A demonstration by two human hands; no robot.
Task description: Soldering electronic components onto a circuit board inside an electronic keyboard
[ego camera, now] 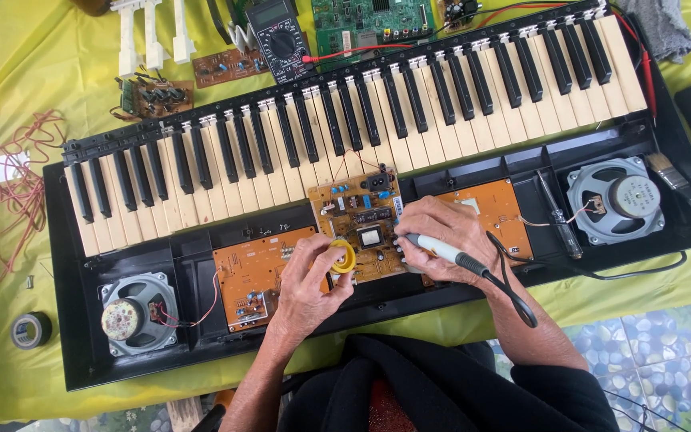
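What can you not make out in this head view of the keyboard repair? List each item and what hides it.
- Iron tip: hidden behind the right hand.
- Yellow spool: partly covered by the left hand.
- Middle board: parts too small to read.
- Green board: cut off by the top edge.

A yellow cloth [33,72] covers the table; pebble-patterned blue floor tiles [665,352] show below right; daylight is bright, even.

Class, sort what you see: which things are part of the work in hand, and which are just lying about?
In use:
left hand holding yellow spool
right hand holding soldering iron
middle circuit board
opened keyboard

Lying about:
multimeter
paintbrush
tape roll
red wire tangle
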